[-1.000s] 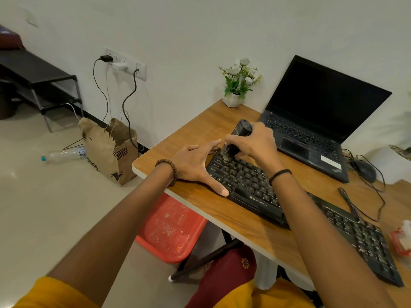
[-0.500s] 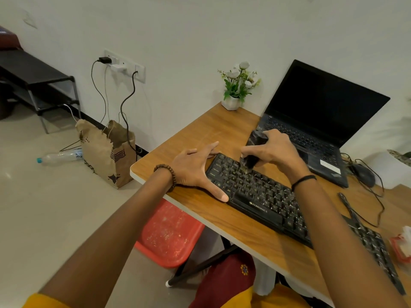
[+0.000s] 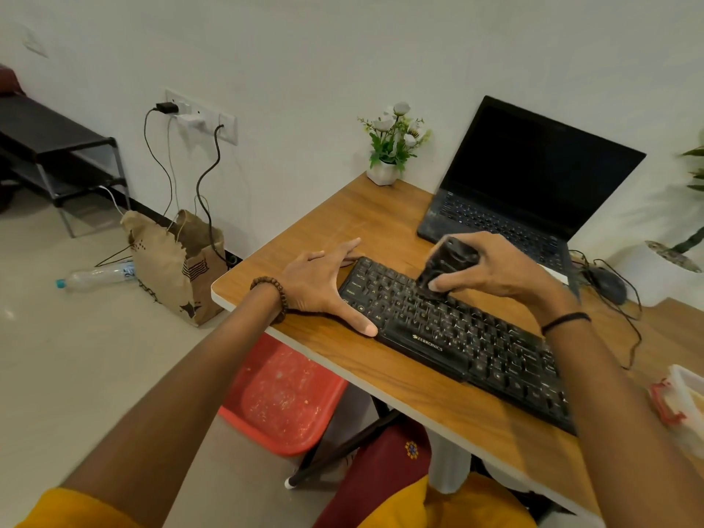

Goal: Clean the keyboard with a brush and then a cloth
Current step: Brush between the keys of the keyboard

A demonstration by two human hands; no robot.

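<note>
A black keyboard (image 3: pixel 457 337) lies slantwise on the wooden desk (image 3: pixel 343 230). My right hand (image 3: pixel 495 272) grips a black brush (image 3: pixel 442 264), its lower end down on the upper key rows left of the keyboard's middle. My left hand (image 3: pixel 324 283) rests flat at the keyboard's left end, fingers spread along the far corner and thumb against the near edge. No cloth shows plainly in view.
An open black laptop (image 3: pixel 533 184) stands behind the keyboard. A small potted flower (image 3: pixel 392 146) sits at the desk's back. A mouse (image 3: pixel 607 285) and cables lie right. A red-lidded container (image 3: pixel 682 405) is at the right edge. A red stool (image 3: pixel 282 398) stands below.
My right hand has carried the brush along the keys, from the keyboard's far left corner toward its middle. My left hand has stayed at the left end.
</note>
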